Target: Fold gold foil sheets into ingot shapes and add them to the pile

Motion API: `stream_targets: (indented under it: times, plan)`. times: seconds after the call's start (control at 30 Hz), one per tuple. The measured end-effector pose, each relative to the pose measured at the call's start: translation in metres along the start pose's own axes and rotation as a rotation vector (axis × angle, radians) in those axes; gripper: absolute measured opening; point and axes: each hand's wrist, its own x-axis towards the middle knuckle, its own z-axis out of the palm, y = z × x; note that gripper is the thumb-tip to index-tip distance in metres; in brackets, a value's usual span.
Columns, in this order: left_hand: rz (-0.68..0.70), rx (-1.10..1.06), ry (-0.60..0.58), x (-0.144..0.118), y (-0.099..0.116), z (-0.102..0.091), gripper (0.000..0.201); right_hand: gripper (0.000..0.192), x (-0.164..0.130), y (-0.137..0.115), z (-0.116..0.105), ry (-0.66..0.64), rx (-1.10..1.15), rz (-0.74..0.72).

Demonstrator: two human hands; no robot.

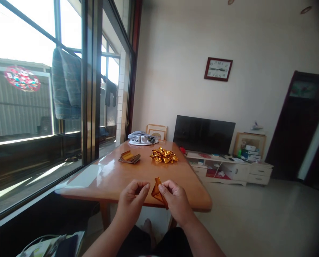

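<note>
- Head view: a wooden desk [116,178] is seen beside a big window, with a TV and a low cabinet against the far wall.
- On the far part of the desk a heap of folded gold pieces [164,155], a stack of gold paper sheets [129,157] and a bundle of cloth [142,139] are laid, all well apart from the hands.
- Both hands are held over the near desk edge, close together.
- Right hand [177,201]: fingers are pinched shut on a folded gold paper piece [156,192], gripped at its right side near the top corner.
- The piece's long axis is tilted, upper corner up-left, lower end down-right behind the right hand.
- Left hand [131,200]: fingers [145,186] are curled nearly closed with nothing held; the piece lies just right of the fingertips, apart by a small gap.
- The right hand is nearer, being on the piece.
</note>
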Motion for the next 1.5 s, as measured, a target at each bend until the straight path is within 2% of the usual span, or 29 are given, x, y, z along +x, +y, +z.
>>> stream_targets:
  times: [0.2,0.97,1.23,1.5]
  plan:
    - [0.103,0.107,0.008,0.003,-0.003,0.009,0.023,0.038,-0.002,-0.004,0.005,0.057,-0.067,-0.045]
    - [0.085,0.129,0.033,0.007,-0.012,0.014,0.024,0.032,-0.007,0.002,0.014,0.105,-0.216,-0.137]
    - [0.195,0.251,0.050,0.006,-0.009,0.014,0.017,0.030,-0.007,0.002,0.016,0.156,-0.321,-0.179]
    - [0.207,0.306,0.069,0.005,-0.007,0.014,0.016,0.029,-0.008,0.000,0.020,0.181,-0.489,-0.247]
